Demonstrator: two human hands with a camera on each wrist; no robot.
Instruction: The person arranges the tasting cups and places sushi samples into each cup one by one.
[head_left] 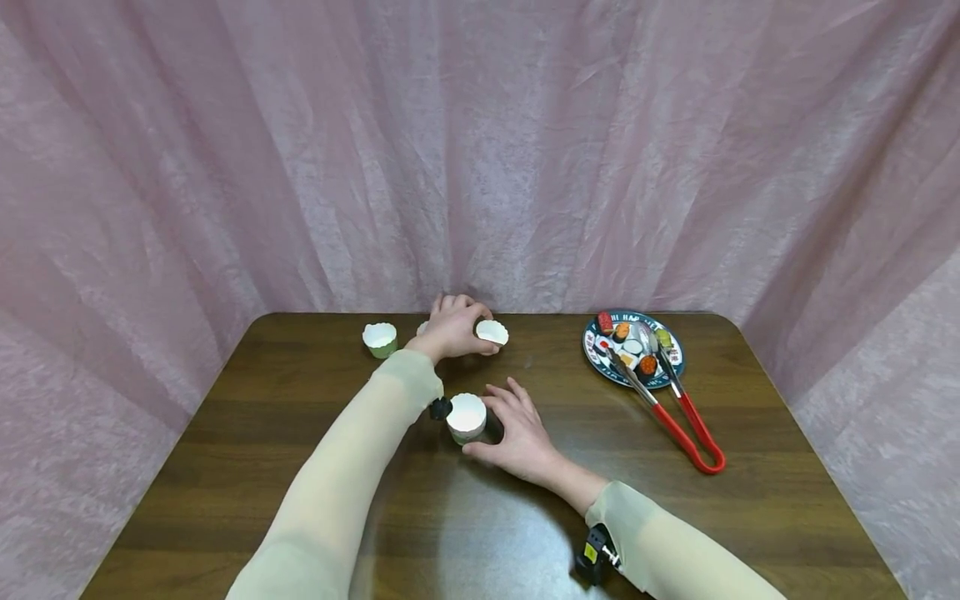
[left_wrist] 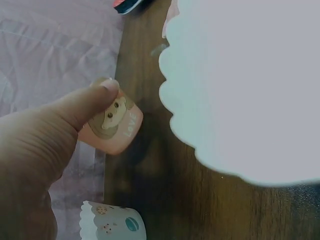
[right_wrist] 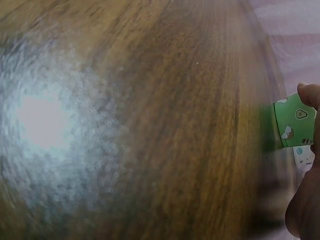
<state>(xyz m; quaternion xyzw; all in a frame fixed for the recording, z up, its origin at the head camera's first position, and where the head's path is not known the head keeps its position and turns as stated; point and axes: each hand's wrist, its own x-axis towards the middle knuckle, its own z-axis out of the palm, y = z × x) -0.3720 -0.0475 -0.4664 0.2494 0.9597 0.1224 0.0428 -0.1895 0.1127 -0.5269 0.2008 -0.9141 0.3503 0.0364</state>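
Observation:
Reaching to the table's far edge, my left hand (head_left: 453,329) pinches a pink paper baking cup (left_wrist: 112,127) printed with a cartoon face and "LOVE"; the thumb lies over its side. In the head view its white inside shows, tilted toward me. Nearer, at the middle of the table, my right hand (head_left: 521,437) curls its thumb and fingers round a green paper baking cup (right_wrist: 296,122) with an avocado print. That cup stands upright, its scalloped rim close below my left wrist. A white printed baking cup (left_wrist: 112,222) sits behind my left hand, mostly hidden in the head view.
Another green baking cup (head_left: 380,340) stands at the far left. Toward the back right, a patterned plate (head_left: 592,354) bears several sushi pieces, and red-handled tongs (head_left: 686,433) lean across it. A pink curtain (head_left: 480,167) hangs behind the brown table (head_left: 300,467).

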